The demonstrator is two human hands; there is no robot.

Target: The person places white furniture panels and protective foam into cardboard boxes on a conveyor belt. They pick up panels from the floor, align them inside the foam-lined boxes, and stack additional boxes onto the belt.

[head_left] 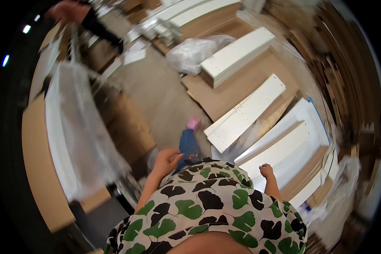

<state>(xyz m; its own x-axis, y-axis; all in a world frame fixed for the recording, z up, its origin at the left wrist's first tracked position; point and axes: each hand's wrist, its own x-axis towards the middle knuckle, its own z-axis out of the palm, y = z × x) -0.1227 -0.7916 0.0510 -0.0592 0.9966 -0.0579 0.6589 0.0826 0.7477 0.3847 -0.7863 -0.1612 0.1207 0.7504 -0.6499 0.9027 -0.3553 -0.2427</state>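
My left hand hangs at my left side by my blue-trousered leg, thumb and fingers a little apart, holding nothing that I can see. On the other side, my right hand is loosely curled in front of a long white board, with nothing visible in the fingers. Whether it touches the board cannot be told. That board lies among white sheets and cardboard. Just ahead of it, narrow white boards with small holes lie stacked on brown cardboard. One pink shoe shows on the floor.
At the left, a table carries a cardboard sheet and panels under clear plastic film. Farther ahead are another white board stack and crumpled plastic. Brown boards line the right. Another person walks far left.
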